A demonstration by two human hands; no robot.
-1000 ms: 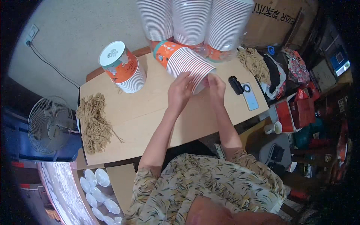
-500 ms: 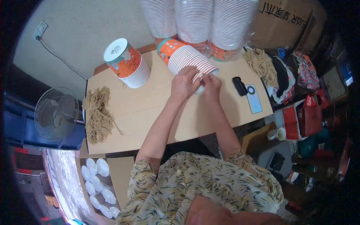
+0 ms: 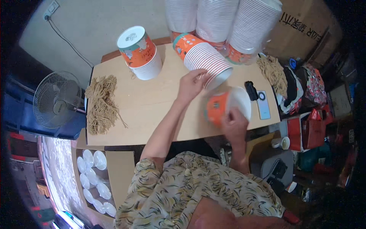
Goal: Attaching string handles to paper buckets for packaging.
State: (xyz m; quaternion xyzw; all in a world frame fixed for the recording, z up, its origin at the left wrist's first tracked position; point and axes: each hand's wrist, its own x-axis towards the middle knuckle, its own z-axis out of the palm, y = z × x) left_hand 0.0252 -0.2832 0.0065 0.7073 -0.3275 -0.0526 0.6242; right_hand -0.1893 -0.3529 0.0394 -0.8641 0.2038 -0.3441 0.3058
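Note:
A stack of orange and white paper cups (image 3: 206,59) lies tilted on its side on the table (image 3: 152,108), its open end facing toward me and to the right. My left hand (image 3: 191,84) has its fingers closed at the left side of that end rim. Apart from the stack, a single orange paper cup (image 3: 217,108) with a white inside is held by my right hand (image 3: 234,123), its fingers closed on the rim. Cup and right hand are smeared by motion. Upside down at the back left stands a shorter stack of the same cups (image 3: 145,57).
Tall plastic-wrapped cup stacks (image 3: 217,23) stand at the back. Tan twisted cords (image 3: 102,105) lie at the left edge, with another bundle (image 3: 273,74) at right. A phone (image 3: 263,105) and black case (image 3: 251,91) lie nearby. A box of clear lids (image 3: 119,168) sits below left.
One cup has come off the stack's open end, and my right hand has carried it toward me and to the right. My left hand stays at the stack. The view has shifted slightly.

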